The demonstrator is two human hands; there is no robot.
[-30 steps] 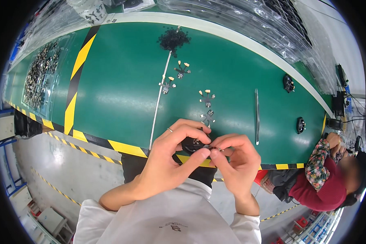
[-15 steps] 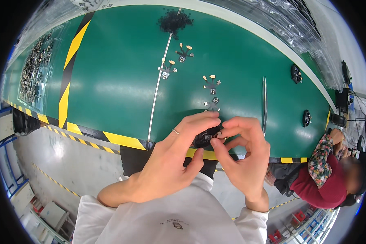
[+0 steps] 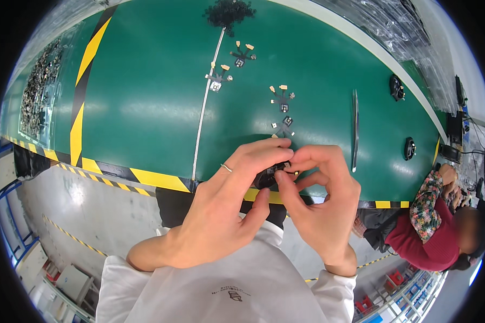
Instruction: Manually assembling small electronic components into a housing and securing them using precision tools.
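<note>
At the near edge of the green table, a small black round housing [image 3: 266, 178] sits between my hands. My left hand [image 3: 226, 202] curls around its left side, with the fingers over the far side and the thumb near the front; a ring is on one finger. My right hand [image 3: 323, 202] has thumb and forefinger pinched at the housing's right side, on a small flex circuit [image 3: 287, 167] with a light-coloured end. The fingers hide most of both parts. Just beyond my fingertips lie a flex circuit with dark and silver tabs [image 3: 284, 126] and a gold-tabbed one [image 3: 283, 99].
Two more flex circuits [image 3: 241, 56] [image 3: 216, 81] lie farther off, below a pile of small black pieces [image 3: 229, 13]. Tweezers [image 3: 355, 132] lie to the right, before two black round housings [image 3: 396, 88] [image 3: 410, 148]. A clear tray [image 3: 24, 132] holds many parts at far left. Someone sits at the right.
The table and everything on it sit slightly higher in the picture, as the view has shifted. My hands keep nearly the same grip, with the right fingertips slightly closer to the housing.
</note>
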